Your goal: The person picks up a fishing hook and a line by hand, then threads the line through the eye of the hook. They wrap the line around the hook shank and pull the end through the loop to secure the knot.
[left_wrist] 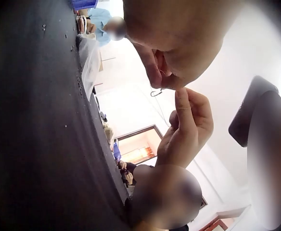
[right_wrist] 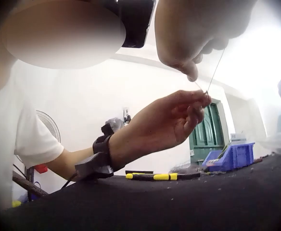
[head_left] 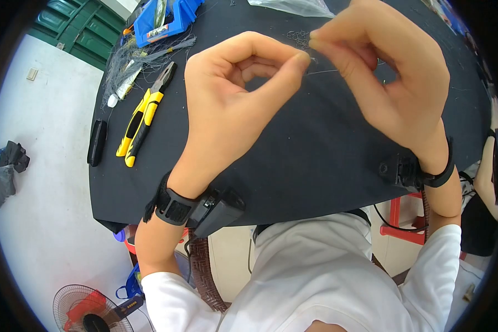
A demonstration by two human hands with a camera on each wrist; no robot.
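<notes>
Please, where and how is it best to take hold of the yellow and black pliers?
I would take the pliers by both handles, from above on the near side: they lie flat on the table, handles toward the person, metal jaws pointing away.

A small dark hook (left_wrist: 155, 93) (nicely curved) and a thin line (right_wrist: 216, 70) are held in midair.

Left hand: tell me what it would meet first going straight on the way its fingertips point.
Most likely the right hand, whose fingertips sit just beyond those of the left hand in the head view, slightly further up the picture; how well they line up in depth is unclear.
</notes>
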